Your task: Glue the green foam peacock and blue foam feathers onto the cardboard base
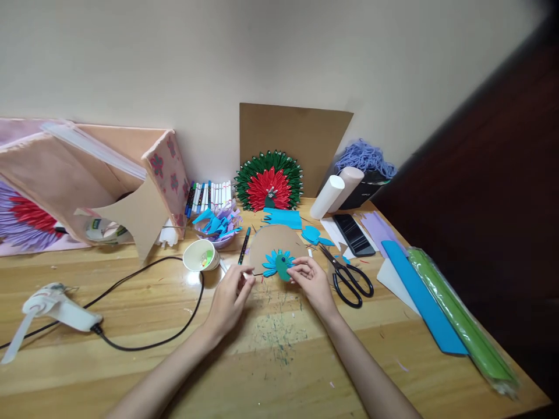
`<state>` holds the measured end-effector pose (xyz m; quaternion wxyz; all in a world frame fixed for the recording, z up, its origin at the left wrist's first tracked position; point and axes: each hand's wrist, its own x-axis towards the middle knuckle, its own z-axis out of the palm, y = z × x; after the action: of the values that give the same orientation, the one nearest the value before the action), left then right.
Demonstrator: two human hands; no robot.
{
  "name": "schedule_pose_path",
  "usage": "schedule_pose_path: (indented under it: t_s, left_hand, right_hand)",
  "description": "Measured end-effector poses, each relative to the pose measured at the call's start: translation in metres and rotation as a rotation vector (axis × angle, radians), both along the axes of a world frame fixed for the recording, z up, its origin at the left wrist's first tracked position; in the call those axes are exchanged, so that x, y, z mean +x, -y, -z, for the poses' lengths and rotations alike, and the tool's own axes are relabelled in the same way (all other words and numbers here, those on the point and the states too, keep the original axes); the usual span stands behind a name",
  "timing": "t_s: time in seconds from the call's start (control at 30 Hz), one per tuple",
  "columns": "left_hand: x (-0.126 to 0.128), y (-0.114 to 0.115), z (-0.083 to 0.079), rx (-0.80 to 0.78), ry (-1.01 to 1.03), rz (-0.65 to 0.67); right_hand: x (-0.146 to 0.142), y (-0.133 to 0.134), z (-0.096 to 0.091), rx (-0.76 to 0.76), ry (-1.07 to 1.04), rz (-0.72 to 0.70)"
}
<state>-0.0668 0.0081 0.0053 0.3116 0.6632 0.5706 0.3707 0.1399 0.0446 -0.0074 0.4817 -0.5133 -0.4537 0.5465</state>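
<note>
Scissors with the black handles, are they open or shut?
Shut. The scissors lie flat on the table, just right of the right hand, with both blades pressed together into one point.

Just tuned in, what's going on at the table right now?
A person is working on a paper craft on the table. The right hand pinches a green paper shape over blue petals on a brown card; the left hand has its fingertips at the card's edge. Scissors lie beside it, a glue gun far left.
</note>
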Motion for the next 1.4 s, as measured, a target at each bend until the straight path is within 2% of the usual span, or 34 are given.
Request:
schedule_pose_path:
  t_s: [0.07,0.17,0.23,0.33,0.5,0.63,0.8,0.9,0.97,1.03,1.1,1.2,1.27,1.4]
  left_hand:
    - [0.005,-0.008,-0.013,-0.044,0.147,0.050]
    - [0.015,-0.020,-0.029,-0.231,0.319,0.220]
    - [0.020,-0.025,-0.033,-0.290,0.335,0.284]
    - [0.022,-0.027,-0.034,-0.315,0.289,0.288]
    - [0.014,-0.025,-0.032,-0.295,0.201,0.183]
    - [-0.002,-0.014,-0.041,-0.306,0.187,0.109]
    - [-0.039,0.016,-0.053,-0.187,0.113,-0.132]
    - [-0.062,0.032,-0.055,-0.095,0.075,-0.304]
    - [-0.067,0.036,-0.054,-0.017,-0.005,-0.416]
    - [-0.061,0.035,-0.053,0.038,-0.106,-0.412]
    - [-0.043,0.029,-0.052,0.050,-0.135,-0.260]
    - [-0.004,0.010,-0.049,-0.096,0.007,-0.056]
    - [0.021,-0.004,-0.044,-0.222,0.127,0.028]
    - [0.051,-0.024,-0.028,-0.367,0.325,0.088]
  right_hand:
    - [-0.002,0.007,-0.007,0.012,-0.008,-0.043]
    - [-0.006,0.016,-0.016,0.041,-0.017,-0.085]
    - [-0.009,0.021,-0.020,0.058,-0.017,-0.093]
    - [-0.011,0.026,-0.024,0.076,0.003,-0.081]
    - [-0.010,0.024,-0.023,0.080,0.005,-0.044]
    - [-0.004,0.017,-0.018,0.053,-0.022,0.027]
    - [0.008,0.006,-0.004,0.035,-0.052,0.114]
    - [0.014,0.000,0.004,0.015,-0.037,0.148]
    - [0.016,-0.002,0.007,0.001,-0.024,0.148]
    - [0.015,-0.001,0.005,0.006,-0.018,0.147]
    - [0.012,0.001,0.001,0.023,-0.024,0.137]
    - [0.006,0.006,-0.008,0.044,-0.057,0.116]
    - [0.003,0.009,-0.013,0.058,-0.066,0.099]
    - [0.001,0.012,-0.015,0.071,-0.040,0.070]
